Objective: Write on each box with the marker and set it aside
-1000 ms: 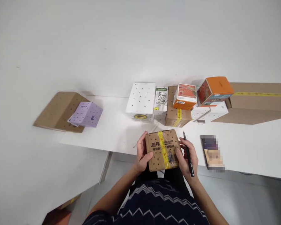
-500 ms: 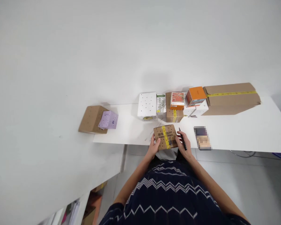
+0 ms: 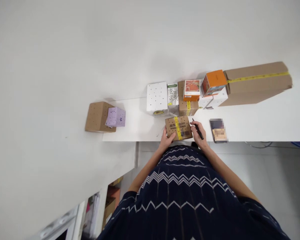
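While both hands keep their grip, the brown box sits farther onto the table.

wall: plain white | table: white, against wall | floor: pale grey | light: even

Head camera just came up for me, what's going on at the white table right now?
A person holds a small brown cardboard box with yellow tape between both hands at the near edge of the white table. The left hand grips its left side; the right hand steadies its right side while also holding a black pen. A row of cartons lines the wall behind, among them a white dotted box and an orange cube-shaped box.
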